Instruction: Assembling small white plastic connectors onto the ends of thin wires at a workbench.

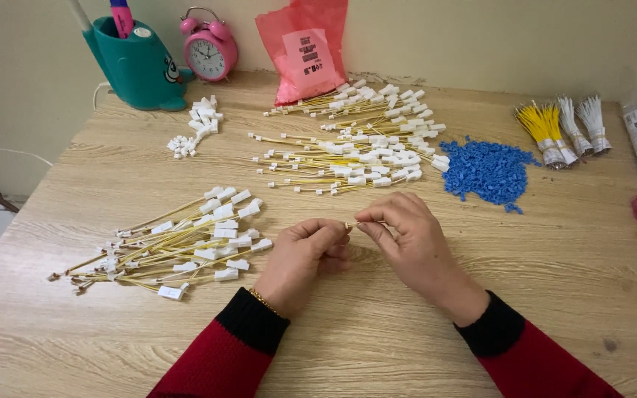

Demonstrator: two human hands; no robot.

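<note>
Left hand [300,254], right hand [407,239], wooden table [554,250], cream wall [481,37]

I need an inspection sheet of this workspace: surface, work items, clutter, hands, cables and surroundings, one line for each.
Surface: wooden table, light grain.
Work items: small yellow wire piece pinched between both hands; near pile of yellow wires with white connectors to the left; far pile; heap of blue parts; loose white connectors; tied wire bundles.
Clutter: teal pen holder, pink alarm clock, red plastic bag.
Hands: left hand and right hand meet fingertip to fingertip; red sleeves with black cuffs.
Cables: white cord beside the pen holder.
Surroundings: plain wall behind; floor at the left.
</note>
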